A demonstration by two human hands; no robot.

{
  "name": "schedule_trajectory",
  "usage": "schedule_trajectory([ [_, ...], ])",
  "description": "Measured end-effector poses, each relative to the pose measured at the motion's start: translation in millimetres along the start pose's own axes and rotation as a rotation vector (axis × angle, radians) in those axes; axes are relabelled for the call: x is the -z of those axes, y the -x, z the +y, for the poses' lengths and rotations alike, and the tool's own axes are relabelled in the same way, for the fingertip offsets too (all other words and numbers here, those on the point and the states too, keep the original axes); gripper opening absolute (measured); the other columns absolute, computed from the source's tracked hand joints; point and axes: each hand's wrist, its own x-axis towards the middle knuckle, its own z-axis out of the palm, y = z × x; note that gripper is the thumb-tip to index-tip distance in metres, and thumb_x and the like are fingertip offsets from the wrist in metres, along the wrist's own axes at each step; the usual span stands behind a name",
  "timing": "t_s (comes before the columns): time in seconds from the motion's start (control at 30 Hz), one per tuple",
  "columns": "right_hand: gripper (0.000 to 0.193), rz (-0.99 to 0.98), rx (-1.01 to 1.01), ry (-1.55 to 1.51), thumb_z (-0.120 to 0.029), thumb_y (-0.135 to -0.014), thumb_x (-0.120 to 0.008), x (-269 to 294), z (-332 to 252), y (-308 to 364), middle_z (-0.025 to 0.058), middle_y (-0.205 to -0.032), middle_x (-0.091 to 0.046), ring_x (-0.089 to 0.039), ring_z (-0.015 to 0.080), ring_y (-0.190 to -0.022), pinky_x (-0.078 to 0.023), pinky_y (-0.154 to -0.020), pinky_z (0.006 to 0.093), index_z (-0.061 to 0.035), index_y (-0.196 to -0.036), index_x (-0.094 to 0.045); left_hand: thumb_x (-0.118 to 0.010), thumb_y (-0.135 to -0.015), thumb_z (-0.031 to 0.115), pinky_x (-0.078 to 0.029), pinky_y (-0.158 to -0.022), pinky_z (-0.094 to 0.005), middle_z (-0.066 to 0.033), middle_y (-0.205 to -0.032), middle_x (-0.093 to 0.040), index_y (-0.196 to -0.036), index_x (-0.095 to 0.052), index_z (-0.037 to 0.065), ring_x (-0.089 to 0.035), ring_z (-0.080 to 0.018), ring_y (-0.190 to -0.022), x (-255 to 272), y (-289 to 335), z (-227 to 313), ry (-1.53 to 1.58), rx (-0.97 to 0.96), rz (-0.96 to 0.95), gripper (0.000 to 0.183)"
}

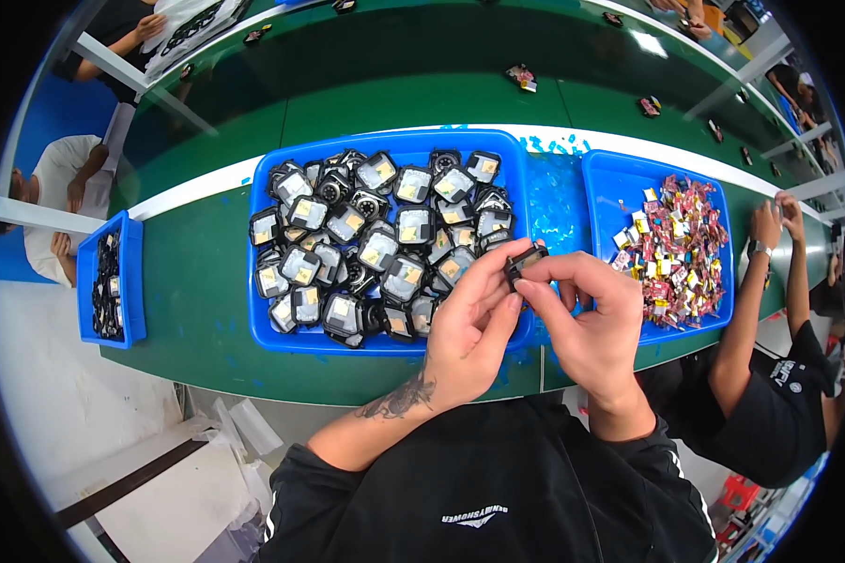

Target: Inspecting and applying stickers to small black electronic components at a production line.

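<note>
In front of my chest, both hands hold a small black watch case [524, 266], turned on edge. My left hand [469, 342] grips it between thumb and fingers from the left. The right hand [599, 319] is closed, its thumb and fingertips pinching at the case's lower right side. Whether the right fingers also hold a smaller part is hidden. Just behind and left of my hands, a large blue tray [385, 147] is heaped with similar black watch cases [345, 222], many showing square whitish inner faces.
To the right, a blue bin [603, 192] holds a pile of small red, white and yellow parts [676, 253]. Another blue bin [137, 281] stands far left. Blue scraps lie on the green table [197, 314]. Beyond runs a green conveyor belt [394, 89]. A co-worker [770, 394] sits right.
</note>
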Motion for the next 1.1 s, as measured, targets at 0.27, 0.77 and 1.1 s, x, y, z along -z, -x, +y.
schedule_trajectory([
  [0.27,0.009,0.006,0.011,-0.006,0.0,-0.075,-0.074,-4,2,2,0.0043,-0.068,-0.063,-0.049,0.0137,-0.05,-0.038,-0.047,0.0279,-0.0043,-0.08,-0.07,-0.039,-0.099,-0.006,-0.037,-0.109,-0.0331,-0.018,-0.146,-0.042,-0.145,-0.03,-0.005,-0.045,-0.0221,-0.133,4,5,-5,-0.085,-0.075,-0.053,0.048],
  [0.77,0.009,-0.053,-0.101,-0.096,-0.002,-0.074,-0.075,-3,5,3,0.0036,-0.069,-0.063,-0.05,0.0128,-0.057,-0.04,-0.058,0.0285,-0.0037,-0.082,-0.07,-0.041,-0.098,-0.007,-0.038,-0.108,-0.0322,-0.0185,-0.14,-0.048,-0.146,-0.03,-0.005,-0.047,-0.022,-0.131,-1,12,-8,-0.081,-0.052,0.031,0.049],
  [1.1,0.01,0.101,0.099,0.053,0.002,-0.071,-0.075,-13,1,8,0.0053,-0.072,-0.065,-0.056,0.0155,-0.063,-0.043,-0.059,0.028,-0.0019,-0.079,-0.071,-0.041,-0.098,-0.007,-0.041,-0.105,-0.0304,-0.0192,-0.139,-0.049,-0.147,-0.029,-0.005,-0.049,-0.02,-0.128,-7,11,-7,-0.008,-0.043,0.086,0.05],
])
